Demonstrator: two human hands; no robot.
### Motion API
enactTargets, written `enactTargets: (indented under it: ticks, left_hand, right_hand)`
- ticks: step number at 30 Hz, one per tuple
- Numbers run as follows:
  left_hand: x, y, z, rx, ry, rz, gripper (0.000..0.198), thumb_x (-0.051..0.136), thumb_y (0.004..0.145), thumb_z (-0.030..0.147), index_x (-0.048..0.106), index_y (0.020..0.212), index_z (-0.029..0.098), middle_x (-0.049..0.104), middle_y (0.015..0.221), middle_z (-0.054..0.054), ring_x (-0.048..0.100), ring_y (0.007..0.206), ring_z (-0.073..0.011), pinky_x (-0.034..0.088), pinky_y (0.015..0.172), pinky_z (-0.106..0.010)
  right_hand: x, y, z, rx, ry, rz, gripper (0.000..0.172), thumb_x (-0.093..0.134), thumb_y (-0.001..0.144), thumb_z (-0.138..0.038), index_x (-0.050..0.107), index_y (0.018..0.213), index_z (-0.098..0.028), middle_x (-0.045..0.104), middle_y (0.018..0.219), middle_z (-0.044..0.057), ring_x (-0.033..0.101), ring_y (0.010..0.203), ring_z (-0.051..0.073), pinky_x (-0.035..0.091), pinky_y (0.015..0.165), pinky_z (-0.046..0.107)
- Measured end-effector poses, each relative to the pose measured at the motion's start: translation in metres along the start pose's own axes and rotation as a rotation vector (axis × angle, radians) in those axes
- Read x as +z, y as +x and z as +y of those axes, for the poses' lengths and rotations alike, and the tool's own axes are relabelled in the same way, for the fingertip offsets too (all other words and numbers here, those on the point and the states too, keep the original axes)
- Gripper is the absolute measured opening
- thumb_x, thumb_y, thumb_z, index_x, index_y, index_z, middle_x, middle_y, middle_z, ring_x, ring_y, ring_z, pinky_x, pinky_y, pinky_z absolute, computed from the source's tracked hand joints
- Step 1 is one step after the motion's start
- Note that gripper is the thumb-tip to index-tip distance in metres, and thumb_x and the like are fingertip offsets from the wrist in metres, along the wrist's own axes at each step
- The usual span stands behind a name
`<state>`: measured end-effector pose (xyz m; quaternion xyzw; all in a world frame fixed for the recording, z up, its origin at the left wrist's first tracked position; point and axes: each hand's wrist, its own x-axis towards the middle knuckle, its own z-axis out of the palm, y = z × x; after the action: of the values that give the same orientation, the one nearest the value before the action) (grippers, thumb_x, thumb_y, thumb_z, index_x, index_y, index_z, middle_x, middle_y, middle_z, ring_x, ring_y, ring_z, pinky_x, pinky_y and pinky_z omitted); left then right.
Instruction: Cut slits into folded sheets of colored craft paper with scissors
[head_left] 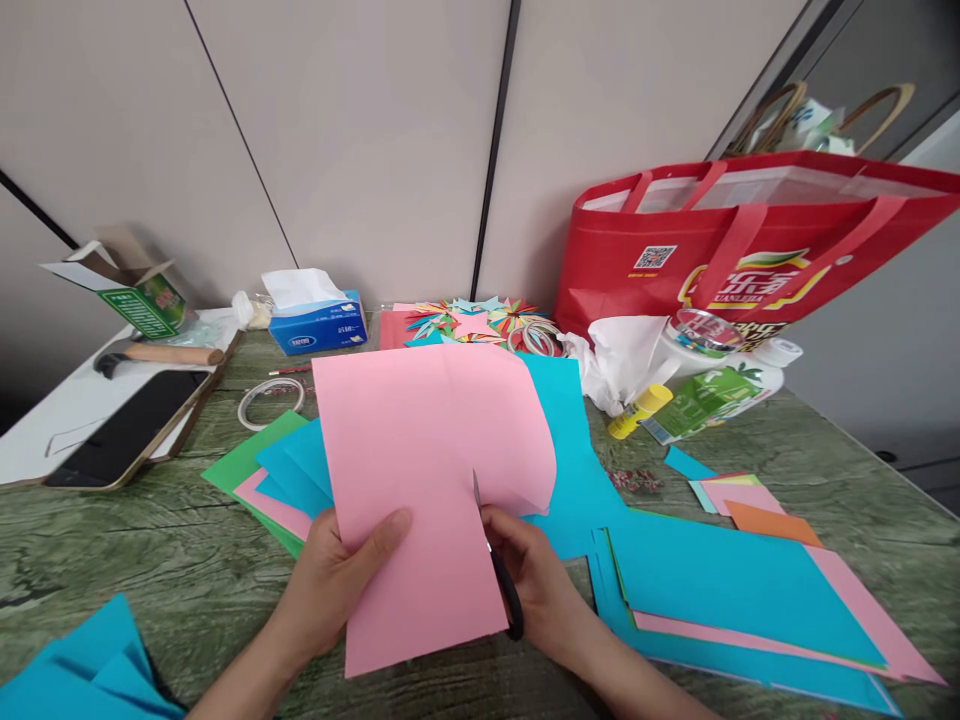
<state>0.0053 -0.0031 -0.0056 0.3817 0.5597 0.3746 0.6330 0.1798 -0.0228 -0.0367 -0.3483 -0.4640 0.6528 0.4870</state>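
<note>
Near QR-coded red bag (622, 275): left hand (330, 585) grasps pink sheet (420, 450), right hand (546, 585) grasps scissors (507, 592).

The big red cloth shopping bag (615, 285) shows a black-and-white square code (654, 257); the logo letters beside it are too blurry to read.

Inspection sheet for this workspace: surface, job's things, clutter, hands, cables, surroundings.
Surface: green marbled table, coloured paper spread across it.
Job's things: pink sheet; scissors with the blade in it from the near edge.
Clutter: tissue box, tape roll, glue stick, phone, blue paper stack.
Hands: left hand grips the pink sheet; right hand holds the scissors.
Cables: nothing seen.
Surroundings: beige wall panels; red bag.
</note>
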Motion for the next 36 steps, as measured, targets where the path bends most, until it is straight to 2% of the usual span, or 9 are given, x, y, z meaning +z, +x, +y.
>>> enactTargets:
  ticks: [11,19,22,28,36]
  left_hand:
    - [0.000,-0.001,0.001,-0.015,-0.017,-0.011,0.024,0.067,0.064,0.037,0.066,0.075,0.016,0.071,0.070,-0.004,0.061,0.056,-0.0169,0.051,0.047,-0.025]
    - [0.011,-0.006,0.007,0.017,-0.044,0.113,0.026,0.070,0.058,0.037,0.066,0.070,0.015,0.070,0.063,-0.004,0.060,0.051,-0.0173,0.049,0.043,-0.025]
    - [0.010,-0.006,0.006,0.014,-0.052,0.101,0.026,0.070,0.058,0.038,0.067,0.070,0.015,0.070,0.064,-0.003,0.060,0.052,-0.0169,0.049,0.043,-0.024]
    - [0.002,-0.001,0.002,-0.021,-0.023,0.005,0.024,0.067,0.063,0.037,0.066,0.075,0.016,0.070,0.070,-0.004,0.062,0.058,-0.0173,0.051,0.048,-0.026]
    - [0.003,-0.003,0.002,-0.011,-0.016,0.013,0.024,0.068,0.063,0.037,0.066,0.075,0.016,0.070,0.070,-0.003,0.061,0.057,-0.0172,0.050,0.048,-0.026]
  right_hand:
    - [0.004,0.000,-0.005,0.013,0.015,0.024,0.027,0.071,0.060,-0.011,0.063,0.084,-0.019,0.066,0.080,0.001,0.060,0.077,0.017,0.044,0.063,0.024]
    - [0.008,0.002,-0.010,0.023,0.017,0.059,0.023,0.073,0.058,-0.017,0.064,0.078,-0.020,0.066,0.072,0.000,0.061,0.071,0.017,0.044,0.060,0.023]
    - [0.009,0.003,-0.010,0.027,0.027,0.076,0.023,0.074,0.056,-0.016,0.064,0.077,-0.020,0.067,0.071,0.000,0.061,0.071,0.017,0.044,0.059,0.023]
    - [0.007,0.001,-0.007,0.016,0.006,0.088,0.025,0.075,0.056,-0.022,0.064,0.079,-0.019,0.067,0.072,0.001,0.061,0.070,0.017,0.045,0.061,0.025]
    - [0.008,0.001,-0.004,0.015,-0.021,0.133,0.024,0.075,0.056,-0.027,0.064,0.075,-0.018,0.067,0.070,0.001,0.061,0.061,0.015,0.047,0.058,0.025]
